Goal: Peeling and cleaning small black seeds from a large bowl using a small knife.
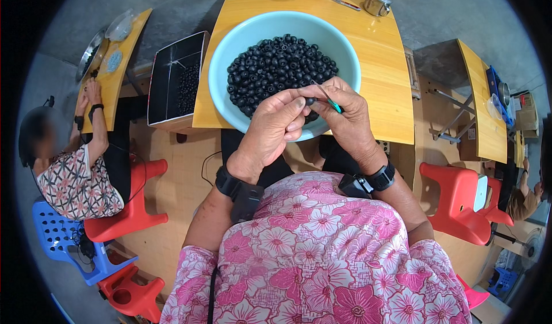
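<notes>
Over the near rim of a light-blue basin (221,96), both my hands meet at one small round black piece (310,101). My left hand (275,122) pinches it between thumb and forefinger. In my right hand (348,117) is a small thin-bladed metal tool with a green part (332,103), its tip pointing up and away. My right thumb lies close beside the black piece. A heap of similar black pieces (279,71), many with a hole in the middle, fills the basin's bottom. The tool's lower end is hidden by my right hand.
The basin stands on a yellow wooden table (382,76). A lidded metal cup (378,3) and a slim cutter-like tool (346,3) lie at the back right. To the left, a box (172,88) holds more black pieces. Another person (80,174) works at a left table; red stools (454,203) stand around.
</notes>
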